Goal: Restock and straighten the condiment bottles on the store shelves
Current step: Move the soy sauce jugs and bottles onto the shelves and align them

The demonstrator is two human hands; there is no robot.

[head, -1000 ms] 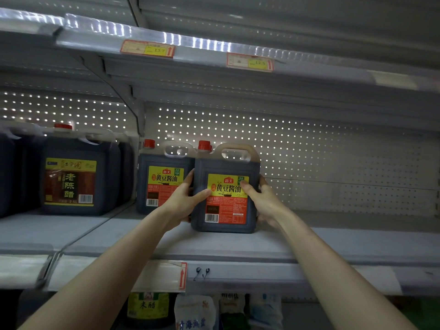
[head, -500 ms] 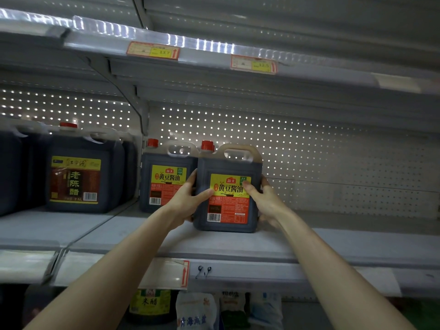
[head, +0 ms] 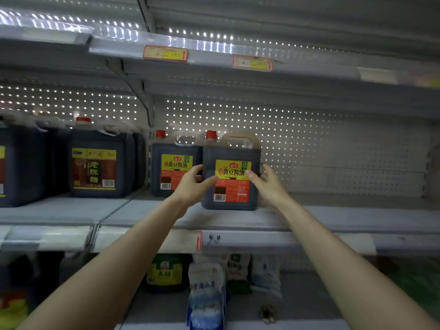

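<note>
Because the soy sauce jug (head: 232,186) is broad and looks heavy, you have one hand on each side of its body and leave the top handle alone. Held that way, it can be turned and slid along the shelf (head: 345,217) without lifting.

Your left hand (head: 194,186) wraps the front left corner. The thumb lies on the face and the fingers curl into the narrow gap beside the matching jug (head: 175,167), which stands just to the left and a little further back. Your right hand (head: 269,184) is spread, with the thumb on the yellow band of the label and straight fingers along the right side. How hard either hand presses, I cannot tell.

The jug stands upright on the shelf, forward of its neighbour, with its label square to you. I judge you are squaring it up as the front facing of the row. If you slide it left, mind the fingers caught between the two jugs. The vinegar jug (head: 95,165) stands in the next bay to the left, well apart, and needs no attention for this move.
</note>
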